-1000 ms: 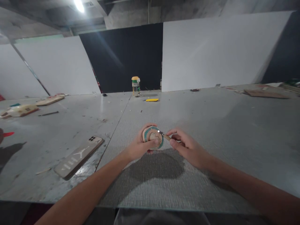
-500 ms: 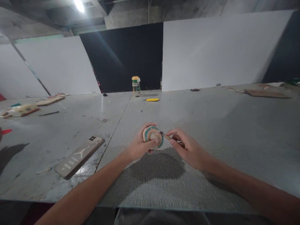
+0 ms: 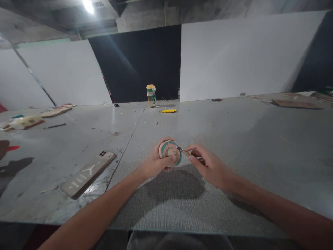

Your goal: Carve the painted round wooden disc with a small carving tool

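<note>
My left hand [image 3: 155,160] is wrapped round a round clay-like disc [image 3: 170,150], tan with a teal ring and a raised pale middle. The thumb lies across its face and the fingers go behind it. Between the fingertips of my right hand [image 3: 204,159] is a small tool with a wooden handle [image 3: 186,152] and a dark metal tip. That tip touches the upper right of the disc's face. Both hands are held above the table, over their own shadow.
A phone in a printed case [image 3: 88,173] lies left of my left arm. Further back are a yellow utility knife [image 3: 169,110] and a bottle with a yellow lid [image 3: 151,95]. Another person's hand [image 3: 3,149] shows at the left edge, by a red object [image 3: 13,148]. Boards [image 3: 296,103] lie far right.
Both my hands, the disc and the tool have barely moved. At the left edge, the other person's hand and the red object have come further into view, towards the right.
</note>
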`<state>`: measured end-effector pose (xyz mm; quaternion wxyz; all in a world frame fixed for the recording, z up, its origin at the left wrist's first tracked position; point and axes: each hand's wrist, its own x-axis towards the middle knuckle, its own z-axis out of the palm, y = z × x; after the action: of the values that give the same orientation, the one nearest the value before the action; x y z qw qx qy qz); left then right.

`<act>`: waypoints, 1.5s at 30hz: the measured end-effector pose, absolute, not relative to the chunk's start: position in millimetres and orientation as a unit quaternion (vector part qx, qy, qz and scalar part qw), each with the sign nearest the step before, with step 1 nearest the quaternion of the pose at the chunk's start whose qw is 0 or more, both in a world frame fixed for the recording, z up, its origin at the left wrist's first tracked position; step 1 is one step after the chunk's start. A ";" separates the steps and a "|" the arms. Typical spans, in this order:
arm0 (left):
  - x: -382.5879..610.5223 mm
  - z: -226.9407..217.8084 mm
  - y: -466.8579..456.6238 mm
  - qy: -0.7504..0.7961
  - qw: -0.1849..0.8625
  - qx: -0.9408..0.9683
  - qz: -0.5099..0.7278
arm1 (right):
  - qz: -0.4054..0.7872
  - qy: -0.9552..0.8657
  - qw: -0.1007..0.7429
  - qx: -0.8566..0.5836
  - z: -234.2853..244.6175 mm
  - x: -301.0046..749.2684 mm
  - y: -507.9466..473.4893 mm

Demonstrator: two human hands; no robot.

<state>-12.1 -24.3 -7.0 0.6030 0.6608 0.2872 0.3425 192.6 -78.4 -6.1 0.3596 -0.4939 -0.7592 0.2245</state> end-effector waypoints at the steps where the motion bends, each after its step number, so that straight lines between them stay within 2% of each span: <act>1: -12.3 -8.1 -24.1 0.288 0.605 0.658 0.344 | 0.225 -0.759 0.361 -0.493 -6.4 192.7 -78.2; 16: -12.2 -8.8 -24.0 0.281 0.619 0.655 0.329 | 0.246 -0.757 0.360 -0.488 -8.4 194.0 -77.5; 23: -9.5 -11.4 -20.8 0.260 0.650 0.612 0.369 | 0.243 -0.749 0.357 -0.502 -7.5 196.7 -72.7; 29: -10.3 -5.1 -16.9 0.255 0.634 0.610 0.400 | 0.219 -0.759 0.359 -0.497 -7.0 195.5 -73.8; 37: -6.9 -10.4 -18.0 0.275 0.688 0.553 0.381 | 0.234 -0.771 0.320 -0.499 -11.0 187.7 -78.2; 45: -15.1 -1.9 -14.8 0.179 0.787 0.508 0.301 | 0.248 -0.775 0.333 -0.477 -8.0 188.4 -76.6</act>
<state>-15.1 -14.8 -1.9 0.7871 0.5077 0.1795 0.3008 188.4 -76.6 -8.0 0.3333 -0.4768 -0.7745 0.2484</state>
